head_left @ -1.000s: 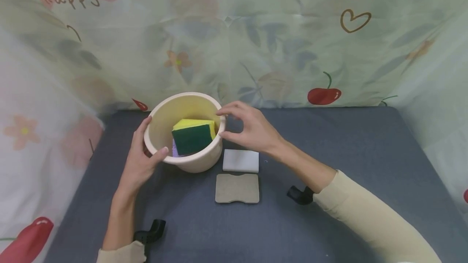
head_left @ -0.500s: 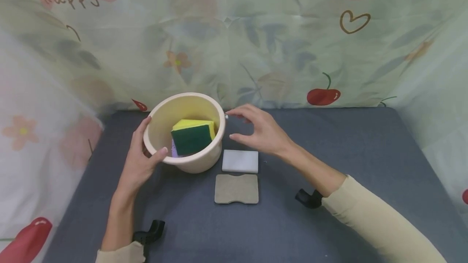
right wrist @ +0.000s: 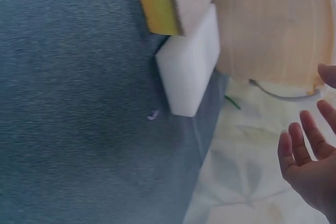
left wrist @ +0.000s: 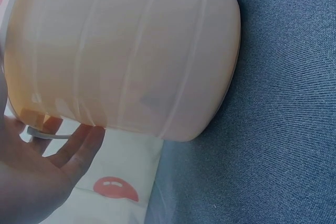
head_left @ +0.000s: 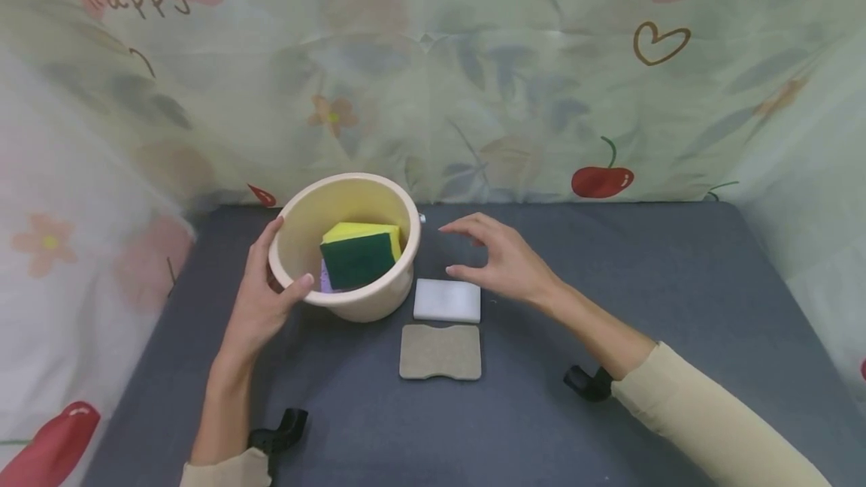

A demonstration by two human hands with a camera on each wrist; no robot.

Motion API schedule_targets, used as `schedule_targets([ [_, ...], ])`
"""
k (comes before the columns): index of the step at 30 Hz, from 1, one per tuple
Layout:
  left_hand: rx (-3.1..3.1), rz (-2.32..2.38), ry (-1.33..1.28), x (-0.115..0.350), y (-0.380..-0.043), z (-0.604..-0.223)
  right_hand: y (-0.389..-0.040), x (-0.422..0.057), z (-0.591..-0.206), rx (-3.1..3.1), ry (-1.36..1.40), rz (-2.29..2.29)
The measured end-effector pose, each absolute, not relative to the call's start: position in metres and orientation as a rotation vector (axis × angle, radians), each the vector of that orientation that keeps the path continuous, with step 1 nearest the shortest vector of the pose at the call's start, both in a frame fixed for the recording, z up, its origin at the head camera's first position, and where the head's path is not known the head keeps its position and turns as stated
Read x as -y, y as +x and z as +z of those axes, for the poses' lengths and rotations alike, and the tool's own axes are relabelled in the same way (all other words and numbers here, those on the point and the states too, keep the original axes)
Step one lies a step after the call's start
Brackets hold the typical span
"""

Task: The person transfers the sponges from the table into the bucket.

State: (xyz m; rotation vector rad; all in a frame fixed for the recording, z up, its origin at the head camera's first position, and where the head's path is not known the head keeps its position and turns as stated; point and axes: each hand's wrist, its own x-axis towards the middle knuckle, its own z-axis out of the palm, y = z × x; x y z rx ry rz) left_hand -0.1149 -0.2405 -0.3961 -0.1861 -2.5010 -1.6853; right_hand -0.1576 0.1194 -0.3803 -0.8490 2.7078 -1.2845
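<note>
Left hand (head_left: 260, 300) grips cream bucket (head_left: 372, 305) — thumb over rim (head_left: 348, 177), fingers outside. Right hand (head_left: 509, 261) near white block (head_left: 447, 300) — thumb and fingers parted.

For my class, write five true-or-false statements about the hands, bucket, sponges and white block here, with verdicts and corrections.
1. The left hand holds the bucket. True.
2. Both hands touch the bucket. False: the right hand is apart from it.
3. The grey sponge lies next to the white block. True.
4. The white block is inside the bucket. False: it lies on the table.
5. The green-faced sponge is in the bucket. True.
</note>
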Motion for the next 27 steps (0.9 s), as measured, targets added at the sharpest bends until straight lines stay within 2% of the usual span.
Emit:
schedule_targets([
  [13,2.508,-1.683,-0.203,0.242,-0.114,-0.395,-0.151,-0.129,-0.41,-2.678,-0.778,-1.26],
  [27,2.498,-1.694,-0.184,0.241,-0.115,-0.396,-0.148,-0.134,-0.434,-2.718,-0.87,-1.193],
])
